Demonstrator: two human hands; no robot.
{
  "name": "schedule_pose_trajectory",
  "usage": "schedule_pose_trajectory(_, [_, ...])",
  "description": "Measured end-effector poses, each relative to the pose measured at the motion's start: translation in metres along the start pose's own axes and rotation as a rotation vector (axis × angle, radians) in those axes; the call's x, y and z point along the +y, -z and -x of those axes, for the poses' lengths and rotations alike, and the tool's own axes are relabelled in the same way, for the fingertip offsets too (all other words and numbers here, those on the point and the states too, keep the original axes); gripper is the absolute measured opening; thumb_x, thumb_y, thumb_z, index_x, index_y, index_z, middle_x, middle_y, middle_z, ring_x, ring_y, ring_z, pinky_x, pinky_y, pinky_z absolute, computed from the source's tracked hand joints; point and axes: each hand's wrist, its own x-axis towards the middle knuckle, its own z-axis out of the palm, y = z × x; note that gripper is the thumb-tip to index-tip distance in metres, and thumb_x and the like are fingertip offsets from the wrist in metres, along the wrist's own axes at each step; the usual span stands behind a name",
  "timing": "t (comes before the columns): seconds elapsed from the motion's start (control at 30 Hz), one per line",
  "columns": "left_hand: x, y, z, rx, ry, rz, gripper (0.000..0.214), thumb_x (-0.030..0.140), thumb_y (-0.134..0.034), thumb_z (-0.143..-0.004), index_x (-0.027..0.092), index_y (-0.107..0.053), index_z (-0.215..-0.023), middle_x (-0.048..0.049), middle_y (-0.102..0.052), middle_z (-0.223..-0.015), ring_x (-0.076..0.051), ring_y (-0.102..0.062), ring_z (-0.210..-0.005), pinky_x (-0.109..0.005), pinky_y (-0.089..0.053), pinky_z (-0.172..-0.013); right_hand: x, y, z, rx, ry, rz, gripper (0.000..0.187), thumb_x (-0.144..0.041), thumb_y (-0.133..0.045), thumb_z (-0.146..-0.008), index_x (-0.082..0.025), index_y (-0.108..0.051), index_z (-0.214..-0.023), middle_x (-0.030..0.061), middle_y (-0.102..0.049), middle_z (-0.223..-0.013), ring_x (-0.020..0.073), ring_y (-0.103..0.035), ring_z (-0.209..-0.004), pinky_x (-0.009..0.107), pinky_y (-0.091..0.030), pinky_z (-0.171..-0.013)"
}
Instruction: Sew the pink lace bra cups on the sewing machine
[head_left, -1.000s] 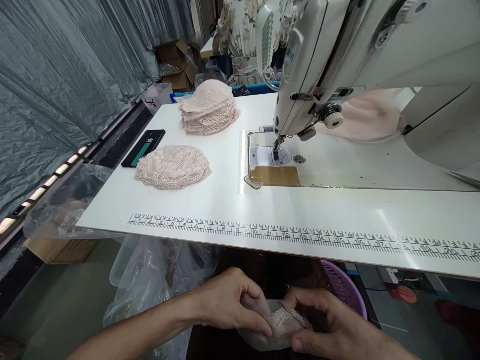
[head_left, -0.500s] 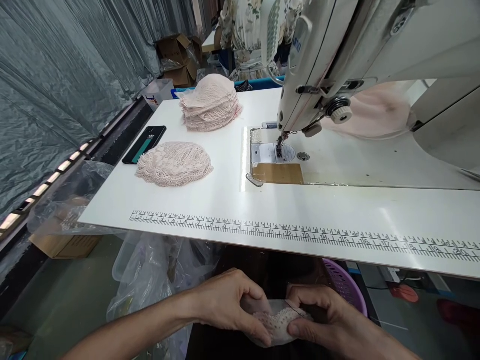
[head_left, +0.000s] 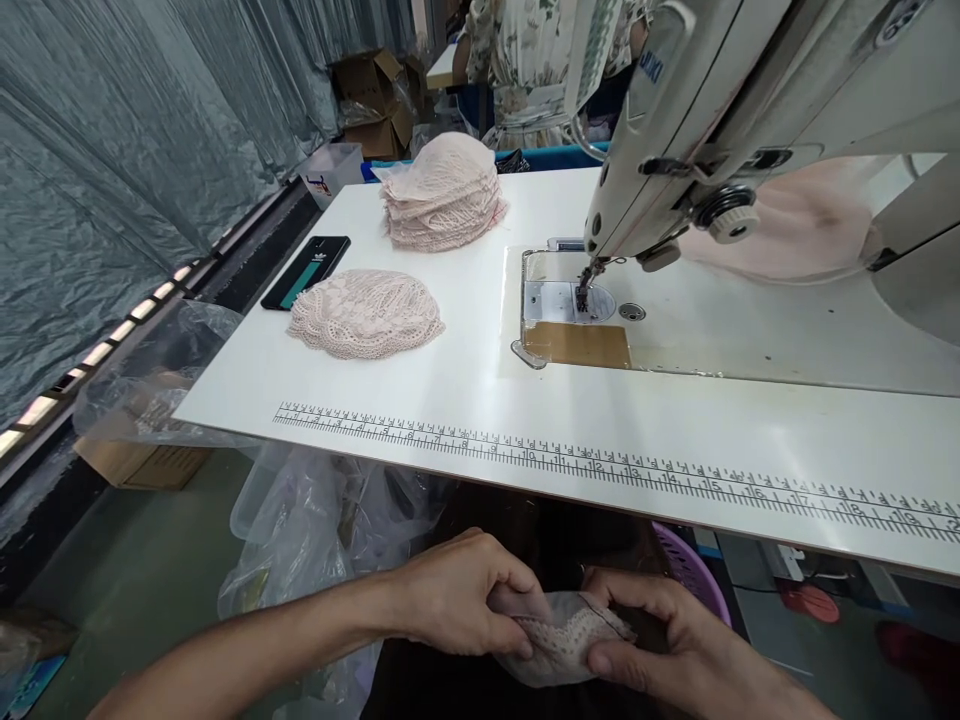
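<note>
Below the table's front edge, my left hand (head_left: 476, 595) and my right hand (head_left: 660, 635) hold a small sheer lace piece (head_left: 566, 640) between them. The left thumb and fingers pinch its left side, and the right thumb presses on its right end. A dark line, perhaps a thread, runs near the right fingers. On the white table lies a flat lace cup piece (head_left: 367, 315), partly covering a black phone-like object (head_left: 307, 270). Behind it rises a stack of similar pale pink lace pieces (head_left: 442, 195).
A sewing machine (head_left: 675, 130) stands on the right of the table (head_left: 465, 400), with pale pink fabric (head_left: 787, 220) behind its head. A printed ruler (head_left: 525, 450) runs along the front edge. Below are plastic bags (head_left: 315, 540) and a purple basket (head_left: 694, 570). A person (head_left: 532, 70) is beyond the table.
The view has shifted slightly, so the table and machine sit farther right and a little higher. Both hands keep hold of the lace piece, and more of its sheer part shows between them.
</note>
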Motion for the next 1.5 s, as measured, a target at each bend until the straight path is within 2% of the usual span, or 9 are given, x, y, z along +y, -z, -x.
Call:
schedule_pose_trajectory(0.13, [-0.004, -0.001, -0.001, 0.012, 0.004, 0.031, 0.018, 0.018, -0.070, -0.064, 0.017, -0.073, -0.082, 0.0050, -0.057, -0.058, -0.007, -0.050, -0.054, -0.014, -0.037, -0.051, 0.002, -0.004, -0.004, -0.008, 0.003, -0.038, 0.027, -0.044, -0.067, -0.072, -0.021, -0.052, -0.071, -0.0054, -0.044, -0.066, 0.0107, -0.039, -0.062, 0.021, -0.032, -0.057])
schedule_pose_trajectory(0.27, [-0.004, -0.002, 0.000, 0.019, 0.038, 0.058, 0.015, 0.027, -0.073, -0.066, 0.016, -0.072, -0.076, 0.0036, -0.059, -0.059, -0.008, -0.051, -0.055, -0.014, -0.038, -0.051, -0.001, -0.008, -0.008, 0.031, 0.006, 0.021, 0.029, -0.042, -0.060, -0.077, -0.019, -0.050, -0.063, -0.0053, -0.040, -0.060, 0.0096, -0.036, -0.057, 0.020, -0.030, -0.053])
schedule_pose_trajectory(0.53, [-0.002, -0.001, 0.001, -0.002, 0.005, 0.047, 0.031, 0.045, -0.074, -0.065, 0.015, -0.071, -0.072, 0.0041, -0.055, -0.056, -0.007, -0.048, -0.054, -0.015, -0.034, -0.050, -0.014, -0.008, -0.004, 0.028, 0.025, 0.104, 0.031, -0.038, -0.056, -0.081, -0.018, -0.049, -0.059, -0.0050, -0.039, -0.057, 0.0090, -0.036, -0.056, 0.019, -0.030, -0.052])
schedule_pose_trajectory(0.67, [-0.002, -0.004, -0.003, 0.019, -0.052, -0.017, 0.033, 0.046, -0.076, -0.061, 0.015, -0.071, -0.074, 0.0071, -0.046, -0.051, -0.005, -0.040, -0.050, -0.014, -0.028, -0.045, -0.011, -0.010, -0.005, 0.020, 0.008, 0.082, 0.036, -0.043, -0.059, -0.080, -0.017, -0.049, -0.057, -0.0054, -0.037, -0.056, 0.0088, -0.035, -0.055, 0.020, -0.029, -0.051])
schedule_pose_trajectory(0.73, [-0.002, -0.005, -0.006, 0.035, -0.053, -0.042, 0.032, 0.045, -0.075, -0.063, 0.014, -0.071, -0.073, 0.0066, -0.049, -0.052, -0.005, -0.042, -0.050, -0.014, -0.029, -0.045, -0.009, -0.010, -0.004, 0.043, 0.006, 0.103, 0.038, -0.045, -0.058, -0.079, -0.018, -0.048, -0.056, -0.0055, -0.036, -0.055, 0.0089, -0.035, -0.055, 0.020, -0.028, -0.051])
schedule_pose_trajectory(0.87, [-0.001, -0.006, -0.007, 0.026, -0.025, -0.011, 0.031, 0.043, -0.075, -0.063, 0.014, -0.071, -0.072, 0.0032, -0.057, -0.056, -0.008, -0.050, -0.055, -0.015, -0.034, -0.049, -0.004, -0.006, -0.002, 0.040, 0.002, 0.144, 0.032, -0.045, -0.054, -0.083, -0.019, -0.057, -0.064, -0.0038, -0.047, -0.060, 0.0110, -0.044, -0.060, 0.021, -0.034, -0.056])
schedule_pose_trajectory(1.03, [-0.005, -0.005, -0.004, 0.010, 0.009, 0.031, 0.033, 0.046, -0.076, -0.060, 0.015, -0.070, -0.071, 0.0026, -0.059, -0.058, -0.009, -0.051, -0.056, -0.015, -0.036, -0.051, -0.002, -0.002, 0.000, 0.024, -0.006, 0.130, 0.028, -0.046, -0.055, -0.082, -0.022, -0.064, -0.070, -0.0025, -0.055, -0.064, 0.0123, -0.049, -0.062, 0.022, -0.038, -0.058])
schedule_pose_trajectory(1.33, [0.001, -0.010, -0.008, 0.001, 0.056, 0.003, 0.041, 0.049, -0.078, -0.055, 0.015, -0.071, -0.077, 0.0085, -0.038, -0.047, -0.004, -0.028, -0.045, -0.016, -0.020, -0.040, -0.007, -0.009, 0.005, 0.088, -0.033, 0.260, 0.028, -0.047, -0.053, -0.082, -0.024, -0.065, -0.070, -0.0005, -0.060, -0.068, 0.0172, -0.055, -0.072, 0.026, -0.040, -0.064])
schedule_pose_trajectory(1.5, [0.001, -0.014, -0.010, 0.003, 0.019, 0.066, 0.040, 0.049, -0.078, -0.056, 0.013, -0.070, -0.071, 0.0067, -0.045, -0.052, -0.005, -0.035, -0.050, -0.014, -0.025, -0.043, -0.010, -0.007, 0.012, 0.117, -0.101, 0.294, 0.020, -0.046, -0.058, -0.077, -0.027, -0.065, -0.075, -0.0005, -0.062, -0.075, 0.0187, -0.055, -0.075, 0.027, -0.040, -0.067])
